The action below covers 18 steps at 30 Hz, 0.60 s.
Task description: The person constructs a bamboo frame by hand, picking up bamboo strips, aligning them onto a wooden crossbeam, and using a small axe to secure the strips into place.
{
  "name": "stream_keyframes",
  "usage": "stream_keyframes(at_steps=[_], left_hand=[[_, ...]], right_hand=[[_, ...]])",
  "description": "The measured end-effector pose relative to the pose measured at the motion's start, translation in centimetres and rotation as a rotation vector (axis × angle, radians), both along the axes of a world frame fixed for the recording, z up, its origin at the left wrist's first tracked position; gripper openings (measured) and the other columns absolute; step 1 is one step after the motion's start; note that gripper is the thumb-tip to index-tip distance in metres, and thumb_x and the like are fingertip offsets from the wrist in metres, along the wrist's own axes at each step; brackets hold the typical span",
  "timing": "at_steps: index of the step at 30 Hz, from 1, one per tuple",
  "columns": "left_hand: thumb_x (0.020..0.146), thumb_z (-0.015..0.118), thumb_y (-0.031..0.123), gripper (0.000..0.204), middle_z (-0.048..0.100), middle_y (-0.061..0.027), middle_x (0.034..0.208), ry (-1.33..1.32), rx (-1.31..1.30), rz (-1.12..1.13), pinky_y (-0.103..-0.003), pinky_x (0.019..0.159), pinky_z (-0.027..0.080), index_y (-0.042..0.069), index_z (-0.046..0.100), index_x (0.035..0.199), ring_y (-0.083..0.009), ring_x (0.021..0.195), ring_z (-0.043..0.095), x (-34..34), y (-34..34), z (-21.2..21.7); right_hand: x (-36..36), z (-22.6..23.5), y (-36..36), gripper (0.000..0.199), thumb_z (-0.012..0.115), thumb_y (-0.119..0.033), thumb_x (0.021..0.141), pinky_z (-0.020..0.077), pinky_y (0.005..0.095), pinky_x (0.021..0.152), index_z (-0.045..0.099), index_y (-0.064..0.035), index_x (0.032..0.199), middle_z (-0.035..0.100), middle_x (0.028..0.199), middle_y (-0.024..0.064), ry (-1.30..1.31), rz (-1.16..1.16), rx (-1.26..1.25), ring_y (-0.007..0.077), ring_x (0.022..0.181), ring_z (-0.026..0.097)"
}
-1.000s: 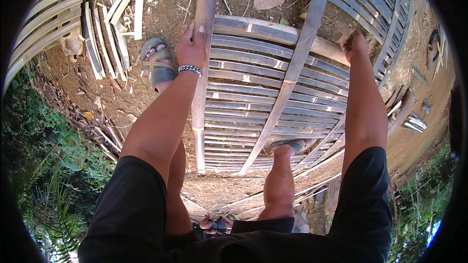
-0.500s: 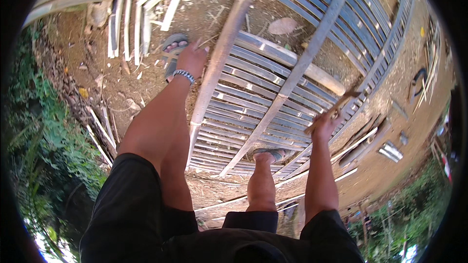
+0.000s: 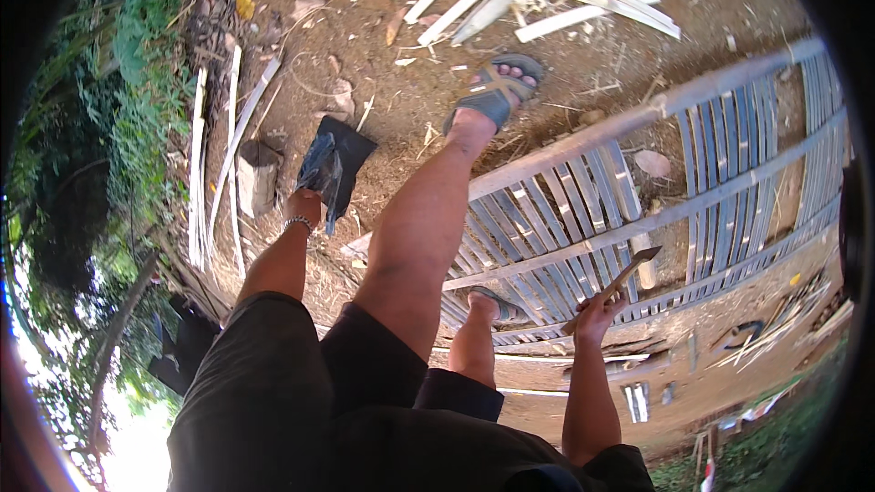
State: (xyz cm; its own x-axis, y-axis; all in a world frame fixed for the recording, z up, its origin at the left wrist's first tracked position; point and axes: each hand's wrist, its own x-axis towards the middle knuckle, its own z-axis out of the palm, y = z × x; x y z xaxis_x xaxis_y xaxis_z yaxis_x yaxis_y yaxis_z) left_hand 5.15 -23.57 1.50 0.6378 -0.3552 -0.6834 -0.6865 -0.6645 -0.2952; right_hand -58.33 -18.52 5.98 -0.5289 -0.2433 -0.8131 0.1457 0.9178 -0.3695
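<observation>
black, thin, crumpled plastic bag [image 3: 342,164] is in my left hand [image 3: 308,207], fingers bunched at its near edge, though i can't make out each one. it's over the bare brown dirt [image 3: 738,0], just beside a short, pale cut log [image 3: 258,178]. my right hand [image 3: 597,317] is curled around a brown wooden-handled tool [image 3: 623,281] with a flat, darkish head, held over the grey bamboo slat panel [image 3: 583,251]. one strappy grey-green sandal [image 3: 495,102] is between bag and panel, with pale split bamboo strips [image 3: 488,2] lying past it.
</observation>
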Motion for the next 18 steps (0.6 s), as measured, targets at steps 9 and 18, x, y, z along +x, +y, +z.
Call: stream_keyframes(at_steps=[9,18], left_hand=[[0.074,0.078,0.038,0.063,0.069,-0.0201,0.112,0.036,0.059,0.075,-0.042,0.091,0.051,0.001,0.062,0.122,-0.0315,0.105,0.066,-0.8,6.2,-3.3],[0.084,0.065,0.019,0.023,0.065,-0.0105,0.081,0.231,-0.825,0.12,-0.035,0.068,0.047,-0.002,0.065,0.094,-0.02,0.071,0.058,-5.8,-5.2,2.0]], right_hand=[[3.9,0.0,-9.6,0.041,0.047,-0.007,0.097,0.0444,0.0272,0.055,0.032,-0.0216,0.132,0.045,0.089,0.0028,-0.086,0.14,-0.112,0.0093,0.066,0.045],[4.0,2.6,-5.6,0.047,0.045,0.001,0.092,0.0466,0.0268,0.049,0.031,-0.0159,0.133,0.047,0.094,0.0077,-0.123,0.035,-0.164,0.0111,0.061,0.052]])
